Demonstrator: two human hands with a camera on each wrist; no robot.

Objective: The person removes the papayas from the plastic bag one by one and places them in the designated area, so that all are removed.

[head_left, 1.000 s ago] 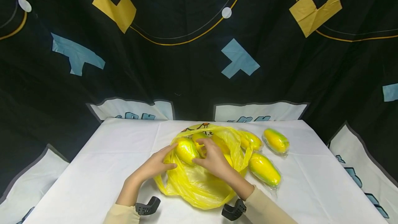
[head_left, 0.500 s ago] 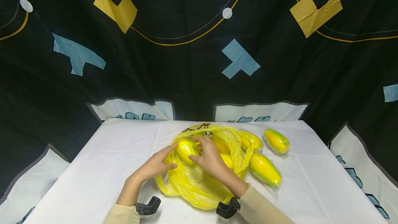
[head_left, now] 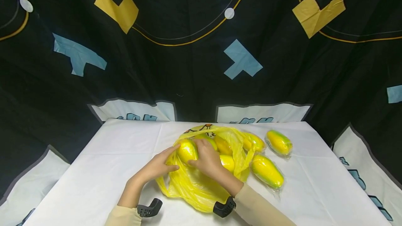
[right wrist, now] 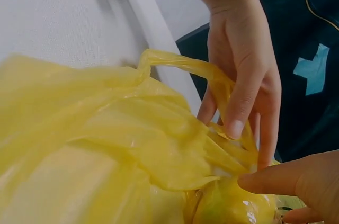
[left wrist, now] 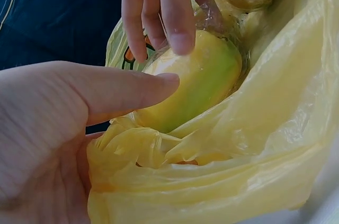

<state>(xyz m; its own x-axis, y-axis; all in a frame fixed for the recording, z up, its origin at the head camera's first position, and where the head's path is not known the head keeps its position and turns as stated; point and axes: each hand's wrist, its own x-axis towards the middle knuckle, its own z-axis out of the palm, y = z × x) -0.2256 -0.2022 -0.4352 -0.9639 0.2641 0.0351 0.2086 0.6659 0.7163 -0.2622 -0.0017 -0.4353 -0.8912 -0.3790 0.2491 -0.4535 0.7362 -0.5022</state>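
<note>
A yellow plastic bag (head_left: 201, 191) lies with its mouth spread, several film-wrapped yellow-green mangoes (head_left: 227, 163) inside. My left hand (head_left: 157, 165) is at the bag's left side. Its thumb lies over the rim and its fingers are behind, with a handle loop by the thumb in the right wrist view. My right hand (head_left: 205, 158) reaches into the mouth and grips the leftmost mango (head_left: 186, 151). In the left wrist view, fingertips touch that mango (left wrist: 198, 86); in the right wrist view, the thumb presses its top. Some of its fingers are hidden.
Just right of the bag, two wrapped mangoes (head_left: 268, 171) lie on the white table (head_left: 314, 191), and another (head_left: 253, 141) sits against the bag's far right side. A dark cloth (head_left: 188, 79) with yellow and blue shapes hangs behind the table.
My right hand has moved left and a little down, from beside the leftmost mango to holding it. A mango behind it shows more now. My left hand stays where it was.
</note>
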